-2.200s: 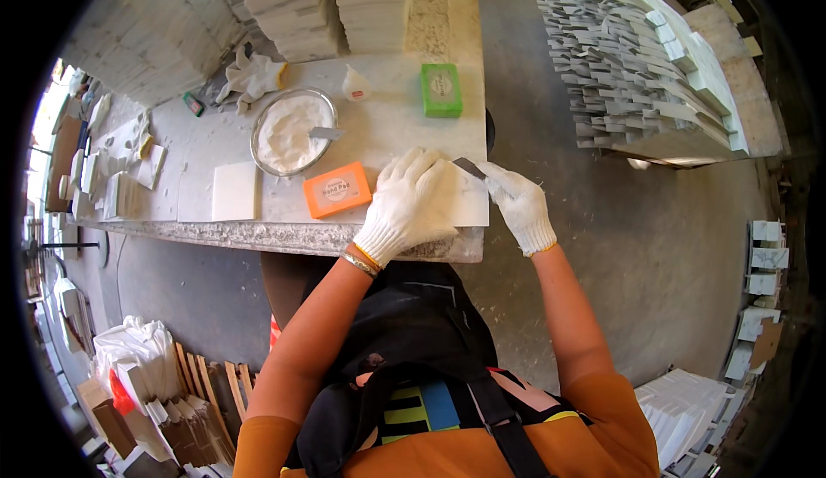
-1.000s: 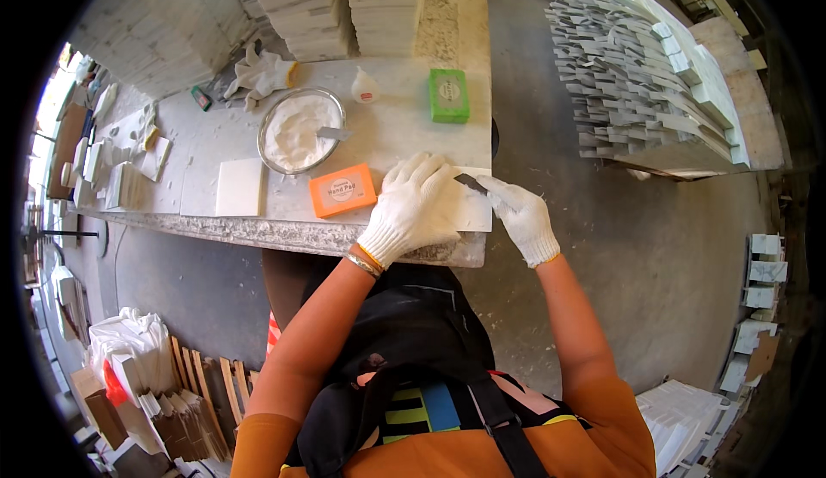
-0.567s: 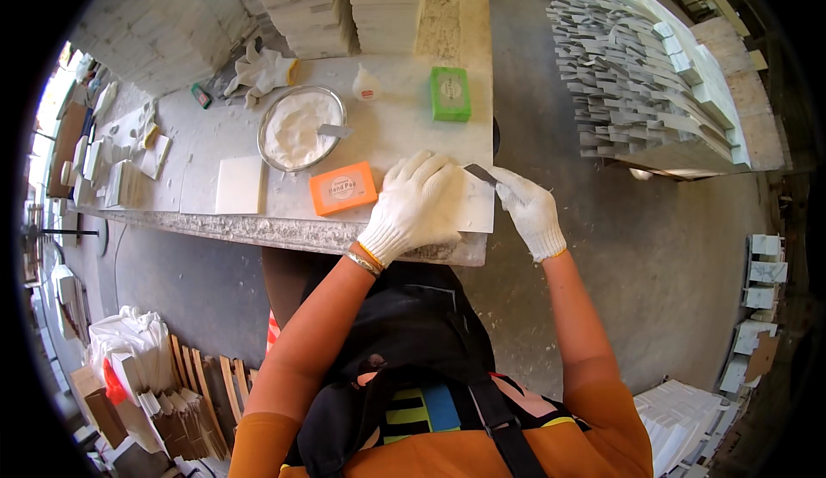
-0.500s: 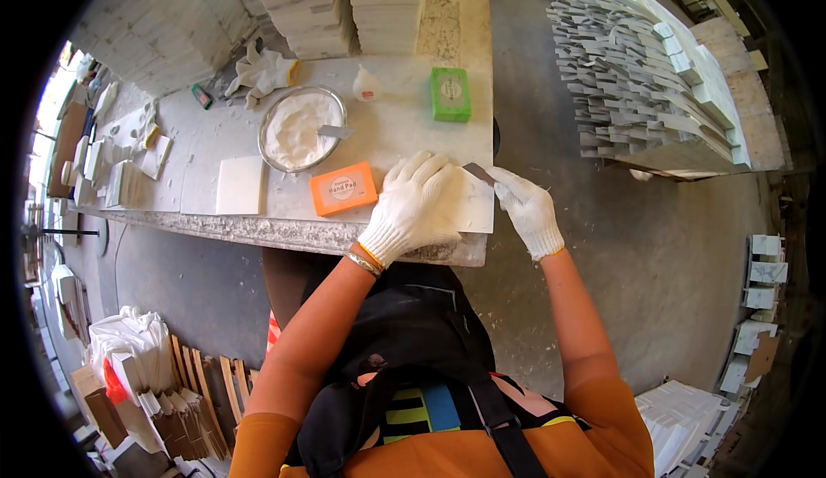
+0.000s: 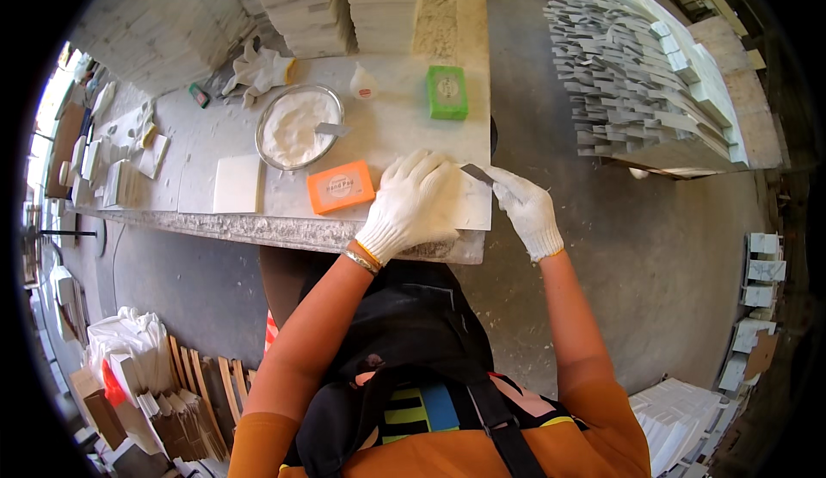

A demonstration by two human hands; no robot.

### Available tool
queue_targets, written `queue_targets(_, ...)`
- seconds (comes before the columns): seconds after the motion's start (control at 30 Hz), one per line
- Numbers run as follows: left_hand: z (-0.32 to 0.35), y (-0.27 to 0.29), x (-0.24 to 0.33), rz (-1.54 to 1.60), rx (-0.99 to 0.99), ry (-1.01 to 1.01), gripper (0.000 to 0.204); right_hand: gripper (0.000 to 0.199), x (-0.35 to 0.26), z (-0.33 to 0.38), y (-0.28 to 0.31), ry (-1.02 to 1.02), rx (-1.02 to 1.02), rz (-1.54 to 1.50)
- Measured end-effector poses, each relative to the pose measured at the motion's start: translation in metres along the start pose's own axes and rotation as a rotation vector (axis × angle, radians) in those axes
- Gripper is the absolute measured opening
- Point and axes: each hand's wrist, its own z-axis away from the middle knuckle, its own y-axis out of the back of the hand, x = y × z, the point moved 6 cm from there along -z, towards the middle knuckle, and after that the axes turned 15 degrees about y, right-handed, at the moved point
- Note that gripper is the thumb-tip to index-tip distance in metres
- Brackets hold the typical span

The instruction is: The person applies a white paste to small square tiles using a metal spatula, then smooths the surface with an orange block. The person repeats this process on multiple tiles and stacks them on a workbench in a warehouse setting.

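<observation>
Pressing a white tile [image 5: 465, 207], left hand [image 5: 411, 204]; right hand [image 5: 529, 211] grips scraper [image 5: 476, 173].

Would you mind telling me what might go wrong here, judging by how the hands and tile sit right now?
The white square tile lies at the bench corner under the left hand; a hard push might slide it off. The right hand holds a thin metal blade close to the left fingers; a slip might nick the glove.

White knit cloth gloves [image 5: 413, 207], matt pale stone tile [image 5: 469, 203], possibly metal blade [image 5: 476, 173], rough-edged stone bench [image 5: 284, 230]
</observation>
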Motion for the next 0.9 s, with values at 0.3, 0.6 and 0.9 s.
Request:
queue_targets(0.3,-0.005,0.003,0.006,0.014,-0.046,0.024,0.084,0.038,-0.025,0.018,-0.010,0.270,-0.143,0.121)
queue_targets(0.6,-0.005,0.008,0.012,0.007,-0.005,-0.019,0.074,0.026,-0.011,0.003,0.002,0.176,-0.090,0.052)
queue_targets(0.9,-0.002,0.007,0.007,-0.003,-0.030,0.015,0.087,0.031,-0.024,0.037,0.005,0.159,-0.299,0.034)
